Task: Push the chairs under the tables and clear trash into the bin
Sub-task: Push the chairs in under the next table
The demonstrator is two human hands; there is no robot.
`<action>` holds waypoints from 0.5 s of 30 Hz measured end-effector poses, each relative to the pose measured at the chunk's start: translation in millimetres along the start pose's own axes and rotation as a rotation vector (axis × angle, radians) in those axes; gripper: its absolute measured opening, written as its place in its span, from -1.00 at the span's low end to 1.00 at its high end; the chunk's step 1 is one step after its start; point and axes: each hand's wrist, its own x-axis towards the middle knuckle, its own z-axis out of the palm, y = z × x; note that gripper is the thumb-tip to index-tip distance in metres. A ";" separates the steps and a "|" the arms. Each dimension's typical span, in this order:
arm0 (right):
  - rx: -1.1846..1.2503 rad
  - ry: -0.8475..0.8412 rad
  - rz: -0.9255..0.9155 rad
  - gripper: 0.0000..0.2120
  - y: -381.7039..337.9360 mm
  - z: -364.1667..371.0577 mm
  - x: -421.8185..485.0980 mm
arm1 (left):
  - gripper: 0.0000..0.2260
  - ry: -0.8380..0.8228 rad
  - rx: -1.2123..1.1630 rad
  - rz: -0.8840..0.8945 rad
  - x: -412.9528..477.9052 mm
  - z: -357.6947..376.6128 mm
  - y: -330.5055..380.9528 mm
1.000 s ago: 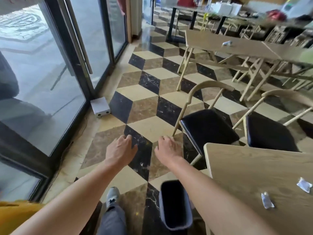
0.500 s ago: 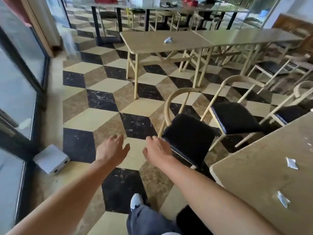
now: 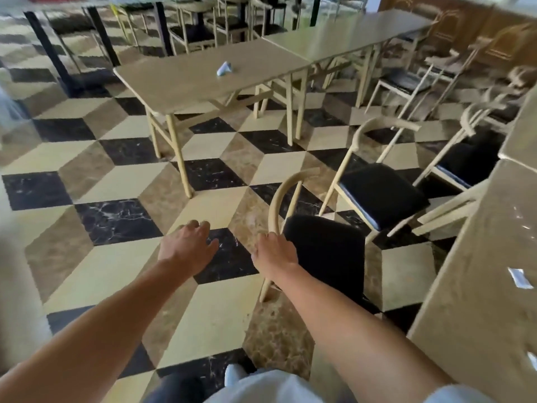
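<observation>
The nearest chair (image 3: 322, 251) has a black seat and a curved pale wooden back rail, and it stands pulled out from the wooden table (image 3: 479, 301) on the right. My right hand (image 3: 274, 254) lies on the lower end of that rail with its fingers bent over it. My left hand (image 3: 189, 248) hovers over the floor to the chair's left, fingers relaxed and holding nothing. A white paper scrap (image 3: 518, 277) lies on the right table. A crumpled tissue (image 3: 223, 68) sits on the far table (image 3: 180, 82).
Two more black-seated chairs (image 3: 377, 193) (image 3: 465, 161) stand pulled out along the right table. Further chairs and tables fill the back of the room. Chequered tile floor stretches between the two table rows. My shoe (image 3: 234, 373) shows at the bottom.
The view has swung right and closer to the chairs. My right hand has reached the nearest chair's back rail. The bin and glass doors have left the view.
</observation>
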 end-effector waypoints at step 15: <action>0.110 0.057 0.672 -0.63 -13.8 5.8 203.8 | -0.66 -0.268 0.003 0.541 326.5 -0.3 -30.7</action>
